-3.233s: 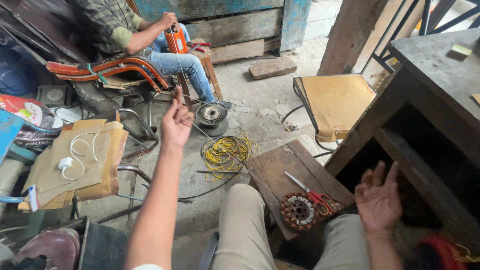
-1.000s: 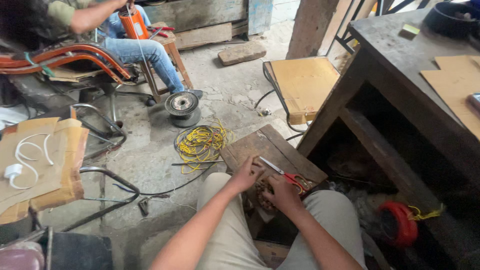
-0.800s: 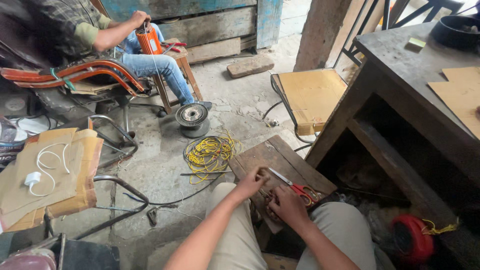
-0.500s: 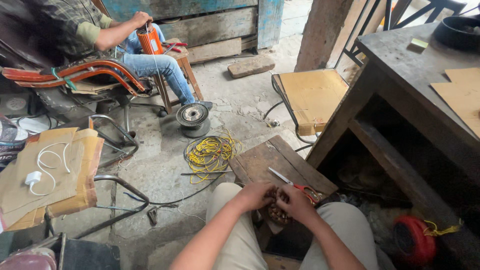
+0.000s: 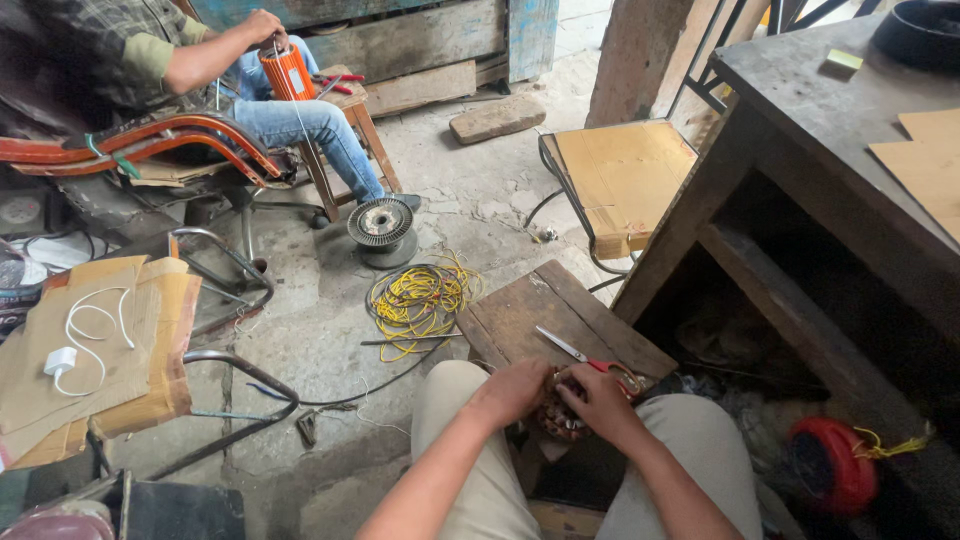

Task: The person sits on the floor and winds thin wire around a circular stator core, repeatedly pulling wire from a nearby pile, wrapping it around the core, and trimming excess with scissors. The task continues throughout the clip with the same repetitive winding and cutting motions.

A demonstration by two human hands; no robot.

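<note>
On a small wooden stool (image 5: 560,315) near the scissors (image 5: 590,358), a wound motor core (image 5: 553,415) is clamped by left hand (image 5: 515,390) and right hand (image 5: 600,400), where thin wire could be snagged by slipping fingers.

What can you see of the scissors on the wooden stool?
The scissors lie flat on the stool, near its right front corner. The blades look like bright metal, closed, pointing up-left toward the stool's middle; the handles are red, at the lower right. The right hand sits just below the handles and partly covers them, though I cannot tell whether it touches them. Nothing else rests on them.
</note>
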